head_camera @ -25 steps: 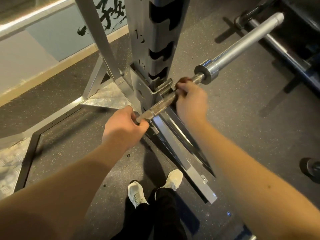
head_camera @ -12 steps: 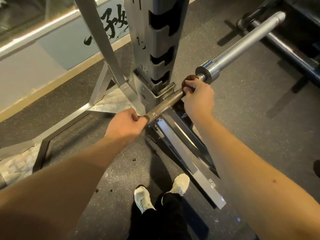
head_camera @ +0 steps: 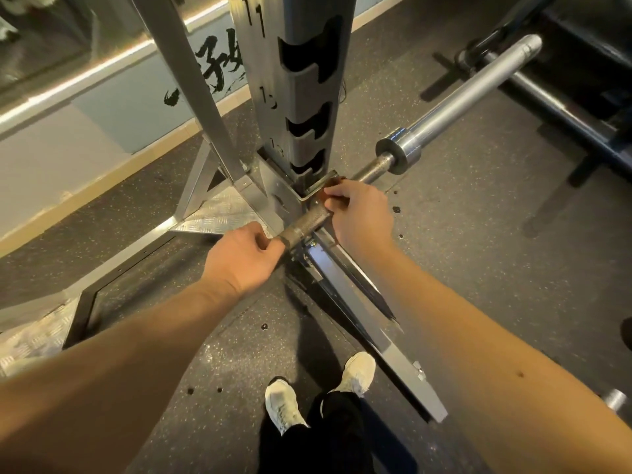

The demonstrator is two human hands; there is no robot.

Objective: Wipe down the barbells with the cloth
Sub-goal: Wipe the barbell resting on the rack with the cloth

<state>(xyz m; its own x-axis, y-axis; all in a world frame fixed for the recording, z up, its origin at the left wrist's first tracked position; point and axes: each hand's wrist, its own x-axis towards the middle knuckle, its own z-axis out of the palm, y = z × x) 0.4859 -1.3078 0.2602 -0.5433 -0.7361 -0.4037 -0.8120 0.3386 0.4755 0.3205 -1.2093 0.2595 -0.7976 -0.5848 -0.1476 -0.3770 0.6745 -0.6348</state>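
Left grip (head_camera: 246, 260) wraps the barbell (head_camera: 307, 224), right grip (head_camera: 360, 213) pinches the cloth (head_camera: 333, 183) — right against the rack (head_camera: 273, 97). Knuckles might scrape.

Barbell (head_camera: 461, 102) on rack (head_camera: 266, 114); rack on flr (head_camera: 478, 234).

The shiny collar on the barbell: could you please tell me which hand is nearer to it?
Right. The right hand grips the cloth round the bar short of the collar; the left hand grips the bar farther back, beyond the right hand.
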